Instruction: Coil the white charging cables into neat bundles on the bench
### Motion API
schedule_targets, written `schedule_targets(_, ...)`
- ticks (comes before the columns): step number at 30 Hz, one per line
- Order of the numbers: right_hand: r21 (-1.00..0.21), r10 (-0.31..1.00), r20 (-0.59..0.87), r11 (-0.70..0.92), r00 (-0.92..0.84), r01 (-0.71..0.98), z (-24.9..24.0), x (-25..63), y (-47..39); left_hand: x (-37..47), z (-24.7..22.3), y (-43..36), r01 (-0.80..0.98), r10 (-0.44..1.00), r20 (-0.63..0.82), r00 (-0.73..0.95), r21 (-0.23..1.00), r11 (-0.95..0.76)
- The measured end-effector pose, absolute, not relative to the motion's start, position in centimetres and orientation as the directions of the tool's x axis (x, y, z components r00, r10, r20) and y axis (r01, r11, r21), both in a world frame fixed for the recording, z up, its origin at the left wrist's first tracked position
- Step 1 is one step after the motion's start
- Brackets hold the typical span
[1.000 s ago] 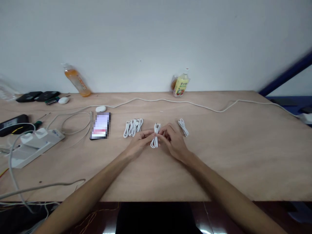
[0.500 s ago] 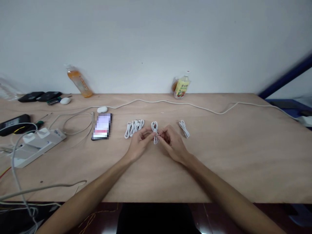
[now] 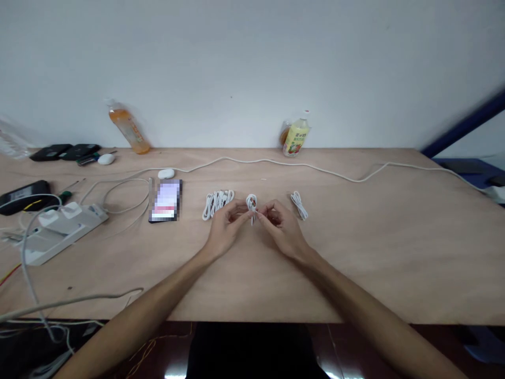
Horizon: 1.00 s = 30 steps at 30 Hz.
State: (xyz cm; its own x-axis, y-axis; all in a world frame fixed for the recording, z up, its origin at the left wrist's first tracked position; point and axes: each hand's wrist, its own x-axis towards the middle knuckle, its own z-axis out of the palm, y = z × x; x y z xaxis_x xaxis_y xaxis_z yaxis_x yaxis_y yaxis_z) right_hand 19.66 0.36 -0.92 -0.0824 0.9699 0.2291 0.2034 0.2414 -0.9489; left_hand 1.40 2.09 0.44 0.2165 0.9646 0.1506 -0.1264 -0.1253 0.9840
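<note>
So a coiled white cable (image 3: 251, 201) is held over the middle of the tabletop (image 3: 371, 242), pinched on one side by the left hand (image 3: 225, 227) and on the other by the right hand (image 3: 286, 227). A row of bundled cables (image 3: 215, 203) is parked just beyond the left hand, and a single bundle (image 3: 299, 205) is set near the right. Farther left, a phone (image 3: 165, 201) is laid just in front of a little white case (image 3: 166, 173).
</note>
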Motion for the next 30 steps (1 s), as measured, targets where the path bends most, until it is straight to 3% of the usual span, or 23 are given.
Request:
schedule_targets(6,-0.851,0.918,0.379,0.396,-0.12,0.346,-1.09,19.88,0.31,1.2,0.16,2.17,-0.1,0.956,0.128,0.265,0.989,-0.105)
schedule_targets(12,-0.8,0.89,0.442,0.449,-0.115,0.397,-1.31,20.08,0.42,1.25,-0.04,2.16,-0.082,0.95,0.112,0.291,0.992,-0.092)
schedule_targets(30,-0.939,0.957,0.23,0.266,-0.178,0.218,-0.68,19.94,0.23,1.36,0.0,2.28,-0.193,0.951,-0.092,0.294,0.969,0.154)
